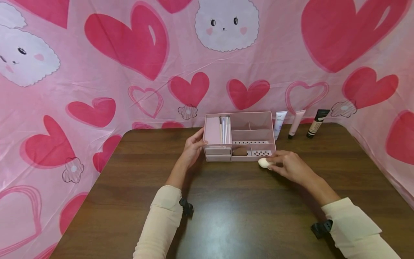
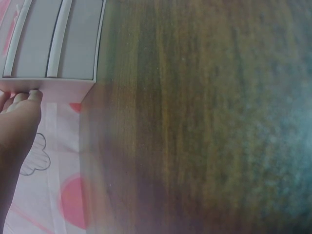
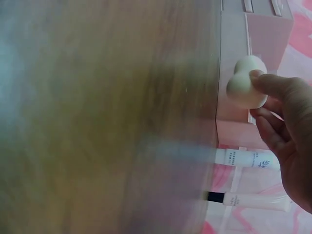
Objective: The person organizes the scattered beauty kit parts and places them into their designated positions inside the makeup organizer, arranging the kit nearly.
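A pink desktop makeup organizer (image 1: 218,129) stands toward the back of the table. My left hand (image 1: 193,149) rests against its left side, fingers along the wall and thumb at the front corner. In the left wrist view, fingertips touch that side wall beside the drawers (image 2: 34,44). My right hand (image 1: 289,165) pinches a cream, gourd-shaped makeup sponge (image 3: 246,83) between thumb and fingers, just in front of the organizer's lower right compartment. A brown makeup sponge (image 1: 240,151) sits in the compartment to its left. Several makeup brushes (image 1: 224,129) lie in the top left tray.
Right of the organizer stand a white tube (image 1: 279,124), a pink tube (image 1: 296,124) with a black cap and a black-and-beige tube (image 1: 317,124). Behind the wooden table (image 1: 245,205) hangs a pink cloth (image 1: 181,46) with hearts.
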The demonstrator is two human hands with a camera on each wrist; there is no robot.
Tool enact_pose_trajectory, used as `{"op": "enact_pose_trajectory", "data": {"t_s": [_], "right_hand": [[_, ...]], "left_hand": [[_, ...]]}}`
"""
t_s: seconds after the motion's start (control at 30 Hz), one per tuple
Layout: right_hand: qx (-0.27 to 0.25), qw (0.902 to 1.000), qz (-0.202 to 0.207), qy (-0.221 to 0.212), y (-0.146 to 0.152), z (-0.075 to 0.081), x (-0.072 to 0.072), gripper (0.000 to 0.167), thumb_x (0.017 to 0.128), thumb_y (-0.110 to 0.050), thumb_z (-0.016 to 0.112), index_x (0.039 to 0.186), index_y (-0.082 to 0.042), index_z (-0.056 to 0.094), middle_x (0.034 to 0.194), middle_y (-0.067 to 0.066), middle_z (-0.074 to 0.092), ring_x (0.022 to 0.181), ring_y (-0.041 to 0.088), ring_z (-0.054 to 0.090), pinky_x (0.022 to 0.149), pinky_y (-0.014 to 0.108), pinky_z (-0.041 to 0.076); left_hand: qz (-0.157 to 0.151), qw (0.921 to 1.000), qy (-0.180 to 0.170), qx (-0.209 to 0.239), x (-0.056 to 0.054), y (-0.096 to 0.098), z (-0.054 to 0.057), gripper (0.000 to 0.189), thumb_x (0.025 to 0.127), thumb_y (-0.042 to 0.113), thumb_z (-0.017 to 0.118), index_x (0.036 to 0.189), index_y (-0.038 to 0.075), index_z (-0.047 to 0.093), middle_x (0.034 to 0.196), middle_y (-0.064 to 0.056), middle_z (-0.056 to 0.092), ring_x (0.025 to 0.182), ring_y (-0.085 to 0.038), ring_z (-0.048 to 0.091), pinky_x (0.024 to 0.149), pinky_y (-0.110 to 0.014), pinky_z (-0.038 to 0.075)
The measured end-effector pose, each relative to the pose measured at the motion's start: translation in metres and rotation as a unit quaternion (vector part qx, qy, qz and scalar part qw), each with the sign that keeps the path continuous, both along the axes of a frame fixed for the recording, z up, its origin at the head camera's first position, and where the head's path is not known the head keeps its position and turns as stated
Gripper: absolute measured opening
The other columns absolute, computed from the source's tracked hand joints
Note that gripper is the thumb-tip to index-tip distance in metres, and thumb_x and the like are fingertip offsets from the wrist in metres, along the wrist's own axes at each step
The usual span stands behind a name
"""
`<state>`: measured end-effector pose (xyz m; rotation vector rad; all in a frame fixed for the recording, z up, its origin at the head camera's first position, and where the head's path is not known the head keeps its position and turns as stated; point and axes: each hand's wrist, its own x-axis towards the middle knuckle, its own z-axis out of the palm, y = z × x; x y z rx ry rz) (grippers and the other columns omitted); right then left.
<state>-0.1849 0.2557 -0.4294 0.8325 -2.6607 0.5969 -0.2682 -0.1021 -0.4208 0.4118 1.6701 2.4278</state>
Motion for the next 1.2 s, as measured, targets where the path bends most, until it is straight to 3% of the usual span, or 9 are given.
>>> {"op": "enact_pose_trajectory", "data": {"t_s": [0.27,0.53,0.93,1.2], "right_hand": [[-0.018,0.9983,0.023,0.051,-0.003,0.007,-0.007,0.028,0.074,-0.003,0.087,0.102,-0.003,0.081,0.095,0.009,0.077,0.081,0.021,0.072,0.069,0.041,0.06],[-0.018,0.9996,0.014,0.02,-0.004,0.017,-0.015,0.031,0.077,-0.003,0.085,0.107,-0.002,0.079,0.1,0.012,0.078,0.085,0.024,0.073,0.072,0.043,0.061],[-0.04,0.9977,0.039,0.039,-0.009,0.02,-0.031,0.03,0.076,-0.003,0.086,0.105,-0.001,0.08,0.095,0.01,0.077,0.07,0.015,0.061,0.058,0.023,0.05],[-0.039,0.9982,0.04,0.02,-0.01,0.022,-0.039,0.028,0.076,-0.003,0.085,0.104,-0.001,0.08,0.09,0.009,0.076,0.067,0.016,0.058,0.056,0.021,0.047]], "left_hand": [[0.0,1.0,-0.004,0.004,0.001,0.0,0.001,0.069,0.09,-0.015,0.041,0.156,-0.012,0.022,0.167,-0.028,0.021,0.152,-0.038,0.024,0.093,-0.011,0.048],[0.0,1.0,0.0,0.004,0.002,0.0,0.001,0.07,0.089,-0.014,0.041,0.156,-0.012,0.021,0.166,-0.029,0.02,0.15,-0.037,0.027,0.097,-0.013,0.048],[0.001,1.0,0.0,0.003,0.001,0.0,0.001,0.07,0.089,-0.015,0.041,0.156,-0.012,0.021,0.166,-0.029,0.02,0.151,-0.038,0.024,0.094,-0.011,0.047],[0.0,1.0,-0.001,0.004,0.0,0.0,0.0,0.07,0.089,-0.014,0.041,0.156,-0.012,0.02,0.167,-0.029,0.02,0.153,-0.039,0.022,0.095,-0.01,0.046]]}}
